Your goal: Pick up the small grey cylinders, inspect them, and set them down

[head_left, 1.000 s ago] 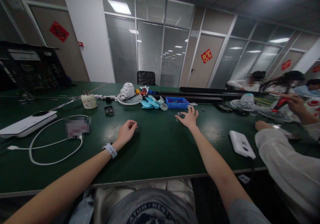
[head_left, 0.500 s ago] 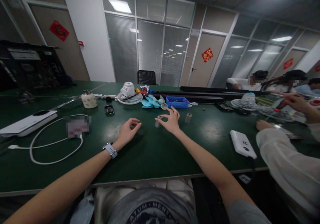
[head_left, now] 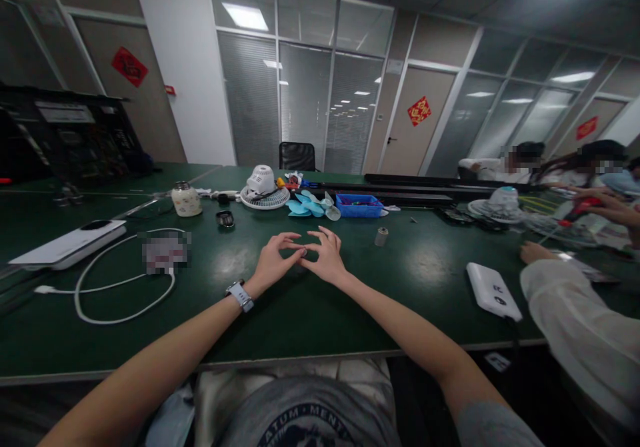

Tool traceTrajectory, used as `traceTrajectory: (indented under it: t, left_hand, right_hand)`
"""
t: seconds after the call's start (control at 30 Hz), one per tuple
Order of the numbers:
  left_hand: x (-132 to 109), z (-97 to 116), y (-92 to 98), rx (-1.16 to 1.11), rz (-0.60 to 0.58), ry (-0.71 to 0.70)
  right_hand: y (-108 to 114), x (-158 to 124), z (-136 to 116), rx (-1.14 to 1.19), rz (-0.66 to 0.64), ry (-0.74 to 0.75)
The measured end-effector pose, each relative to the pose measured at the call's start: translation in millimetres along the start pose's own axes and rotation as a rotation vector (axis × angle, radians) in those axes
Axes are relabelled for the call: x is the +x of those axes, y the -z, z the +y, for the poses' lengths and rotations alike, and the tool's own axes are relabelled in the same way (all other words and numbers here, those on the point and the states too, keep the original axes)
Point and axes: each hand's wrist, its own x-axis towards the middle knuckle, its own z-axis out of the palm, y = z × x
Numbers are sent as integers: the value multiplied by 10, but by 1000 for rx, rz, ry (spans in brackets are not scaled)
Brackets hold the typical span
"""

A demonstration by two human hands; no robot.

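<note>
Two bare hands meet over a dark green tabletop (head_left: 350, 330), centre of view. Left hand (head_left: 274, 260) has fingers curved, thumb pointing at the other thumb; grey-strapped watch (head_left: 241, 296) on that wrist. Right hand (head_left: 327, 258) mirrors it, fingers arched, thumb and index tips up against the left's. Both have narrow thumb-to-index gaps. A dim grey bit (head_left: 299, 269) shows under the thumbs, mostly hidden; can't tell what it is or which hand grips it, if either.

Small silver-grey metal cylinder (head_left: 381, 236) stands upright on the table, to the right of the right hand, clear of the fingers. Beyond the hands: light-blue plastic fan blades (head_left: 309, 204), and just right of them a blue rectangular plastic tray (head_left: 356, 212) with small items inside. White plastic fan body with round grille (head_left: 261, 182) sits left of the blades. Black oval object (head_left: 225, 218) lies near, in front of the grille.

Farther left: pale patterned bottle (head_left: 186, 202), looped white cable (head_left: 79, 294) attached to a blurred-out block (head_left: 166, 252). Right side: white rounded-edge plastic block (head_left: 493, 291) flat near the table edge. Beyond it, a co-worker's white sleeve (head_left: 563, 287) and a red-and-black handled screwdriver (head_left: 580, 212) in that person's hand.
</note>
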Motion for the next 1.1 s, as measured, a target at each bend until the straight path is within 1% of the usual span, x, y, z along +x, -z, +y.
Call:
traceTrajectory:
  t: [0.17, 0.27, 0.33, 0.4, 0.43, 0.5, 0.6, 0.7, 0.77, 0.83, 0.93, 1.03, 1.1]
  left_hand:
    - [59, 24, -15, -139, -15, 58]
    - [112, 34, 58, -162, 54, 87]
    - [131, -17, 134, -149, 106, 117]
    - [123, -127, 212, -132, 108, 145]
    - [111, -198, 245, -119, 82, 159]
    - [75, -350, 284, -66, -17, 209]
    - [28, -526, 276, 0, -142, 246]
    - [4, -591, 226, -6, -231, 257]
    - [-3, -592, 199, -25, -249, 263]
    - [-4, -584, 185, -52, -232, 268]
    - [7, -584, 175, -79, -158, 305]
    - [23, -598, 167, -73, -73, 357]
    - [30, -605, 166, -58, -49, 374]
  right_hand:
    - [-35, -8, 8, 20, 15, -3]
    - [-26, -8, 3, 38, 2, -21]
    - [-12, -11, 1, 51, -6, -28]
    - [0, -19, 3, 58, -8, -27]
    - [4, -24, 7, 60, -14, -24]
    - [9, -35, 16, 63, -28, -21]
    - [15, -49, 29, 66, -52, -18]
    - [23, -54, 35, 65, -31, -10]
    - [30, -54, 34, 78, -10, 7]
    - [30, -56, 25, 113, -12, 31]
    - [5, -63, -2, 204, -41, 50]
    - [-24, -46, 2, 252, -36, 23]
    - [-6, -3, 83, 222, 9, -22]
